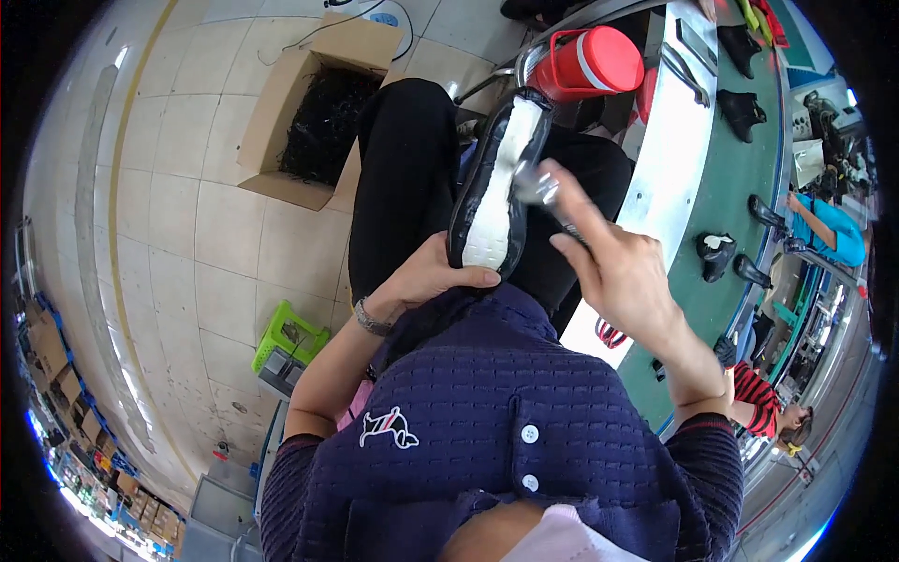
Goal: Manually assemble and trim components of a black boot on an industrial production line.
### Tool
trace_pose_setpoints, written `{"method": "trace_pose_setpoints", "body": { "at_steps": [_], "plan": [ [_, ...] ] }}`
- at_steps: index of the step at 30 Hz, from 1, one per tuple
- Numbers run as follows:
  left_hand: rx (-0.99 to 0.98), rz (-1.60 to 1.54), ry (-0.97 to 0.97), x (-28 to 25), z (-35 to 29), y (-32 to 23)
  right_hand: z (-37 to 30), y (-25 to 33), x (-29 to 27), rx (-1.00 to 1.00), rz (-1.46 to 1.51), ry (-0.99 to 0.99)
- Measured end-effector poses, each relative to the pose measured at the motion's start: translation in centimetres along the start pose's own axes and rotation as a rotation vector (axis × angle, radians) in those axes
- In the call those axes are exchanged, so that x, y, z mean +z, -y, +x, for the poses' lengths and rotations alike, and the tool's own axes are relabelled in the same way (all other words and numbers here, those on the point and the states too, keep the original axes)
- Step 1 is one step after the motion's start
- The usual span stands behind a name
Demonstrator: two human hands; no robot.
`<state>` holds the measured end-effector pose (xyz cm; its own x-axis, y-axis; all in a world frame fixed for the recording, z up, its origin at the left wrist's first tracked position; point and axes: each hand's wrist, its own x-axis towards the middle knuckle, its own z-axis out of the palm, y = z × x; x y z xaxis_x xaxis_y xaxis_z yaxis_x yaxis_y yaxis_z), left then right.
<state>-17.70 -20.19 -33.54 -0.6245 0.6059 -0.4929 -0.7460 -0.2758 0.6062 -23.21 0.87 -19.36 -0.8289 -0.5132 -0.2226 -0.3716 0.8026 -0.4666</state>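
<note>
Over my lap a black shoe upper (459,220) is held sole side up, its white underside (490,220) facing me. My left hand (431,276) grips its near end, the thumb lying across the edge. My right hand (623,272) is closed round a shiny metal tool (537,186) at the shoe's right side, by the middle of the sole. Motion blurs the tool, so its exact kind cannot be told. Whether it touches the shoe is unclear.
An open cardboard box (272,122) of black scraps stands on the tiled floor at left, with a green stool (286,337) nearer. A red drink cooler (588,64) is ahead. Along the right runs a green conveyor (688,272) carrying several black shoes (740,114); co-workers are beyond it.
</note>
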Motion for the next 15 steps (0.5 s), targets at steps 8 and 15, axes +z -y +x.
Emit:
{"method": "trace_pose_setpoints", "body": {
  "at_steps": [8,15],
  "plan": [
    [-0.016,0.081,-0.036,0.8,0.1,-0.3,2.4,-0.9,0.8,-0.039,-0.243,0.108],
    [-0.015,0.081,-0.017,1.9,1.0,-0.2,0.1,-1.3,2.6,0.117,-0.119,0.094]
  ]
}}
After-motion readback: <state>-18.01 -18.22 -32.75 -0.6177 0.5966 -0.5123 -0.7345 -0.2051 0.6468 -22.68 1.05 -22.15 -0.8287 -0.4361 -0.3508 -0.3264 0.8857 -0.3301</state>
